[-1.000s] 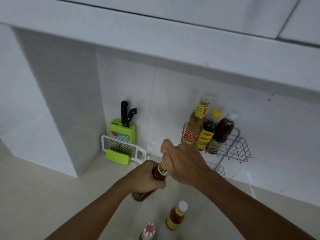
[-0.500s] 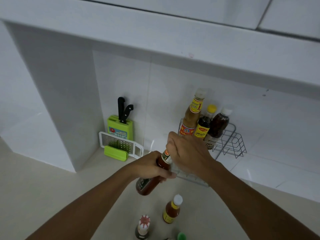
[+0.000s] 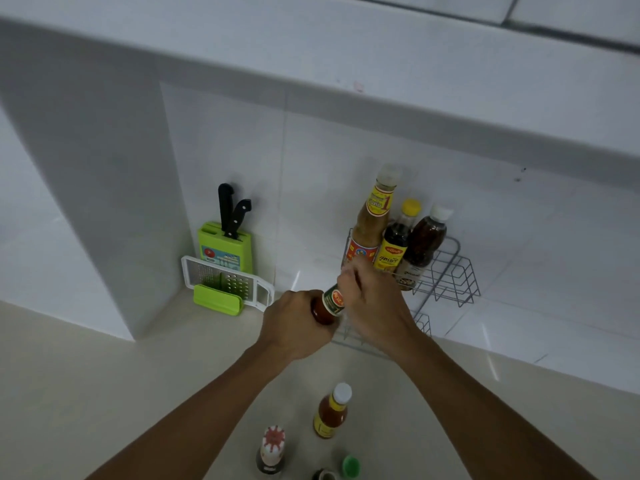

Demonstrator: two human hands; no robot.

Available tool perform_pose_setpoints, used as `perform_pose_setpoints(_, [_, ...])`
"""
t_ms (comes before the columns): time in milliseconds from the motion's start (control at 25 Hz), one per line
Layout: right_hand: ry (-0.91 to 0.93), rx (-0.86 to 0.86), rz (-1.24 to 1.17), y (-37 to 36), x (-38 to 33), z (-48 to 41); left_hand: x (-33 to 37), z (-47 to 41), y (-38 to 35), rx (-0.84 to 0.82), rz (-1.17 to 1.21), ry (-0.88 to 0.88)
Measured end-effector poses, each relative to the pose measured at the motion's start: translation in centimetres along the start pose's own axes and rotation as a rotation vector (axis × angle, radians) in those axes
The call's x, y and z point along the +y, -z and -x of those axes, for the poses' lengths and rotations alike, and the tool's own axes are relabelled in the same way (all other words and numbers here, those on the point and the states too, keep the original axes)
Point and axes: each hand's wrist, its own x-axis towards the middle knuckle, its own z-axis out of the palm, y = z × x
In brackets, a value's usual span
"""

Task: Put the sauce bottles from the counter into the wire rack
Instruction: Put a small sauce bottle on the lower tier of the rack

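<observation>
Both hands hold one red sauce bottle with a green neck label [image 3: 327,304] at the centre, in front of the grey wire rack [image 3: 446,271]. The left hand [image 3: 294,323] grips its body; the right hand [image 3: 372,306] closes over its top. Three bottles stand in the rack at 1 o'clock. A small white-capped orange sauce bottle [image 3: 332,412] waits on the beige counter [image 3: 104,393] at 6 o'clock.

White tiled wall [image 3: 346,174] behind a beige counter [image 3: 104,393], dimly lit.
</observation>
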Motion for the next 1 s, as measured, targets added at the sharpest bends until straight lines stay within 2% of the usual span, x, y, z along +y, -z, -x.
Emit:
perform_pose_setpoints(40, [-0.078,-0.043,-0.269,0.0,0.4,0.4,0.1,-0.4,-0.1,-0.017,0.080,-0.010])
perform_pose_setpoints(80, [-0.140,-0.082,-0.442,-0.2,1.1,0.9,0.3,-0.8,-0.3,-0.032,0.119,-0.029])
perform_pose_setpoints(120, [-0.172,-0.100,-0.481,-0.6,2.0,1.4,0.5,-1.4,-0.6,-0.034,0.101,-0.073])
perform_pose_setpoints(200, [-0.198,-0.062,-0.411,-1.1,3.9,2.1,0.7,-2.4,-1.6,-0.055,0.069,-0.159])
perform_pose_setpoints(320, [-0.136,0.031,-0.319,-0.6,6.2,1.6,-0.4,-3.6,-3.8,-0.234,0.243,-0.196])
perform_pose_setpoints(400, [-0.108,0.074,-0.303,-0.3,7.4,1.4,-2.1,-4.3,-5.3,-0.354,0.333,-0.110])
perform_pose_setpoints(560, [-0.089,0.192,-0.232,-0.8,9.6,1.3,-6.0,-5.2,-8.4,-0.527,0.268,0.281])
perform_pose_setpoints(640, [-0.095,0.196,-0.232,-1.4,11.1,1.2,-6.7,-5.3,-9.7,-0.557,0.289,0.383])
perform_pose_setpoints(840, [-0.171,0.206,-0.249,-4.0,13.9,0.8,-5.8,-5.8,-11.5,-0.539,0.313,0.431])
perform_pose_setpoints(1000, [-0.246,0.135,-0.230,-5.4,15.4,-1.2,-5.9,-6.3,-12.0,-0.505,0.287,0.444])
